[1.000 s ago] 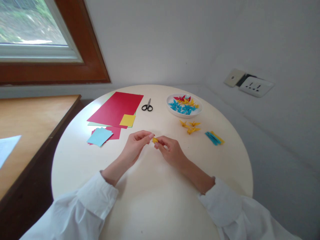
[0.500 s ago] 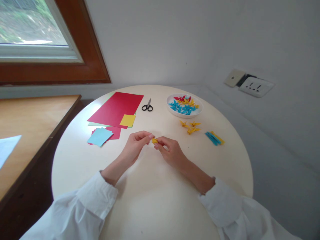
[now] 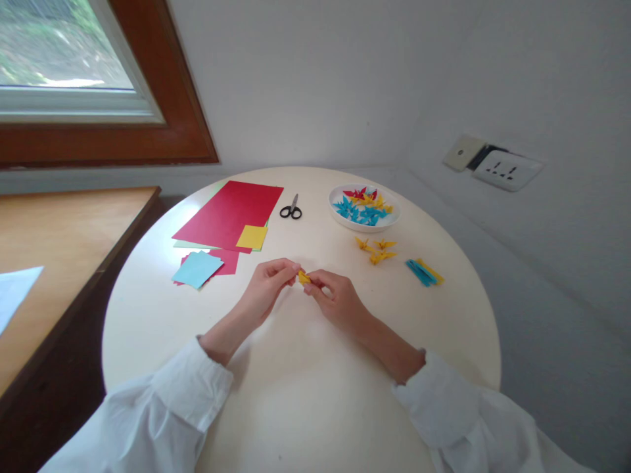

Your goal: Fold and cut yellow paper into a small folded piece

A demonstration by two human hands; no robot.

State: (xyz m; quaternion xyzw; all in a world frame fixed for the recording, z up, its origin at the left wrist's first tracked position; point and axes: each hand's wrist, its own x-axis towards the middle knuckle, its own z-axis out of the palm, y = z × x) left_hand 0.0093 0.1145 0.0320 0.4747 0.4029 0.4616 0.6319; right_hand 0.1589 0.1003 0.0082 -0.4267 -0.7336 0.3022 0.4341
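A small folded piece of yellow paper (image 3: 303, 278) is held between both hands, a little in front of the table's middle. My left hand (image 3: 270, 284) pinches its left end between thumb and forefinger. From the other side, my right hand (image 3: 336, 295) grips it with thumb and curled fingers. The fingertips hide part of its shape. Beyond my right hand, several yellow paper cranes (image 3: 376, 249) lie on the table. A stack of light blue paper squares (image 3: 198, 269) rests to the left of my left hand, over red ones.
Red sheets (image 3: 227, 213) lie at the back left with a yellow square (image 3: 252, 237) on them. Black-handled scissors (image 3: 290, 210) lie beside them. A white dish (image 3: 365, 227) holds red, yellow and blue cranes. Blue and yellow folded strips (image 3: 422, 272) lie right on the round table (image 3: 305, 407).
Between my fingertips the yellow paper has tilted slightly, and more of it shows near my left thumb. Both hands stay in nearly the same place.
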